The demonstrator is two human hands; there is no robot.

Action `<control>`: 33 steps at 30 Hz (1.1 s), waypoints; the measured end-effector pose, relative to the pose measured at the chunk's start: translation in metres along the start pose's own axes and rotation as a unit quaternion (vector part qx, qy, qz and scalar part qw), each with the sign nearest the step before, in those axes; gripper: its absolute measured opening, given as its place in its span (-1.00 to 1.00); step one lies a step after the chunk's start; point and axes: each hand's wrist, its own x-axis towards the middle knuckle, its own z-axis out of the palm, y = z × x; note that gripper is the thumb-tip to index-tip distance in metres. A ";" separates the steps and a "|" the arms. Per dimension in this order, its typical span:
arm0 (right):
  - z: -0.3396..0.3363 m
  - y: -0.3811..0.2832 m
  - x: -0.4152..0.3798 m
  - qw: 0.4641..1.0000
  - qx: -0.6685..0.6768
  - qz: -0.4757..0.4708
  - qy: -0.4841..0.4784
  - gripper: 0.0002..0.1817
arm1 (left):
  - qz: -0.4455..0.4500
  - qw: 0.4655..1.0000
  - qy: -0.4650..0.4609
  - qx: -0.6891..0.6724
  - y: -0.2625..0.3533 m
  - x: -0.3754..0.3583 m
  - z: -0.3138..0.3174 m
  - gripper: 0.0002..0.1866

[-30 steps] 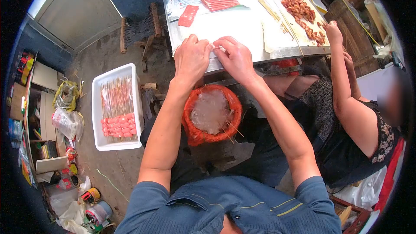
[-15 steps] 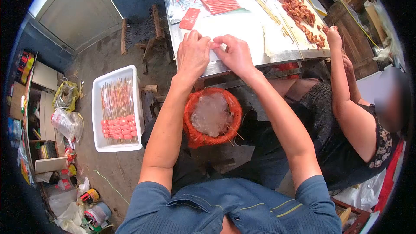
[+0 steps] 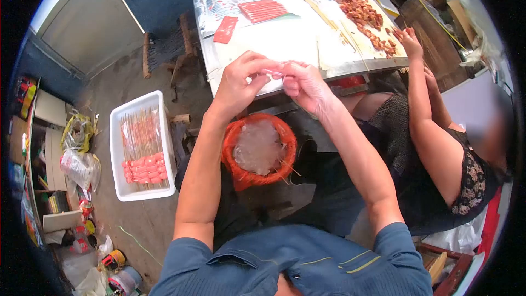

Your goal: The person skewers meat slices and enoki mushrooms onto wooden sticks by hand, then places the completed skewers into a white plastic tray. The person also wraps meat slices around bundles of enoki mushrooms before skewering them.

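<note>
My left hand and my right hand meet above the near edge of the white table. Between their pinched fingertips is a small pink meat piece, mostly covered by the fingers. Beyond them on the table lie a flat red meat slab and a row of red meat strips. Thin wooden sticks rest to the right of the strips. Directly below my hands stands an orange-lined bucket with clear plastic inside.
A white tray of skewered pink meat sits on the floor at left. At right, another person's hand is by a pile of dark red meat chunks. A wooden stool stands left of the table. Shelves line the far left.
Both hands have lifted off the tabletop, and their fingers have turned, so the pink piece between them now shows. The whole view has shifted slightly.
</note>
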 end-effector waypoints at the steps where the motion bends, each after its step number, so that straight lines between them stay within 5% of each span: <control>1: -0.001 -0.001 -0.004 1.000 -0.002 -0.005 0.005 -0.90 | 0.005 1.000 -0.003 -0.005 0.001 -0.001 0.002 -0.72; 5: -0.002 -0.003 -0.017 0.999 0.014 0.033 -0.006 -0.89 | 0.048 0.998 0.021 0.040 0.011 -0.002 0.009 -0.74; 7: 0.001 -0.008 -0.026 0.992 -0.119 -0.024 0.029 -0.84 | -0.063 0.997 0.049 -0.007 0.013 -0.005 0.011 -0.74; 9: -0.010 -0.015 -0.028 0.976 -0.200 -0.057 0.063 -0.79 | -0.045 0.996 0.062 -0.051 0.006 -0.004 0.013 -0.75; 14: -0.067 -0.050 -0.019 0.885 -0.323 -0.222 0.252 -0.80 | -0.127 0.973 0.089 -0.170 -0.004 -0.006 0.012 -0.75; 18: -0.150 -0.076 0.027 0.758 -0.475 -0.283 0.345 -0.76 | -0.145 0.967 0.083 -0.194 -0.005 -0.006 0.014 -0.77; 19: -0.151 -0.084 0.030 0.708 -0.529 -0.278 0.377 -0.74 | -0.148 0.967 0.078 -0.191 -0.004 -0.005 0.013 -0.77; 25: -0.183 -0.123 0.085 0.667 -0.594 -0.253 0.372 -0.72 | -0.168 0.960 0.082 -0.207 -0.004 -0.002 0.011 -0.82; 33: -0.187 -0.139 0.129 0.658 -0.670 -0.133 0.316 -0.79 | -0.170 0.964 0.083 -0.189 -0.009 0.002 0.011 -0.81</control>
